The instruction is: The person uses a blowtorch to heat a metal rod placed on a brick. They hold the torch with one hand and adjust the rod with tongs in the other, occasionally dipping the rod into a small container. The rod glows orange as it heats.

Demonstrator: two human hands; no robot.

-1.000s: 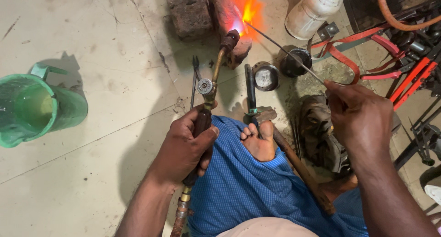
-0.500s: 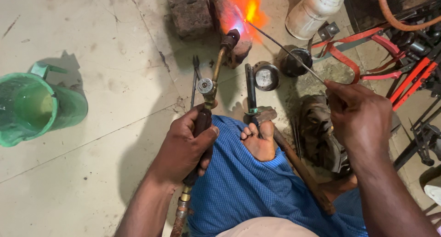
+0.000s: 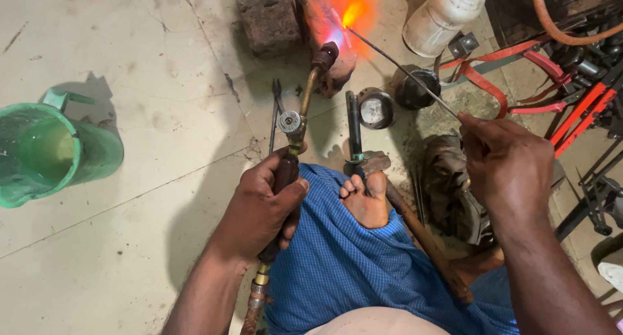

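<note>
Open concrete floor (image 3: 149,114) lies to the left of the left hand (image 3: 259,208), broken only by the green bucket (image 3: 52,150) far off. Ahead, the bricks (image 3: 269,17) and flame (image 3: 347,10) block the way. Right of the right hand (image 3: 509,169), red metal frames (image 3: 571,108), a white bottle (image 3: 444,13) and round gauges (image 3: 376,108) crowd the ground.

A white plastic bottle (image 3: 445,13) lies tilted at the far right of the floor, its ribbed body cut off by the top edge; no label shows on it. At the left edge stands a green plastic jug (image 3: 55,150), open at the top, plain-walled and with a spout at its far rim. Two round gauges with dial faces lie near the middle: a pale-faced one (image 3: 376,108) and, just right of it, a dark one (image 3: 417,88).
</note>
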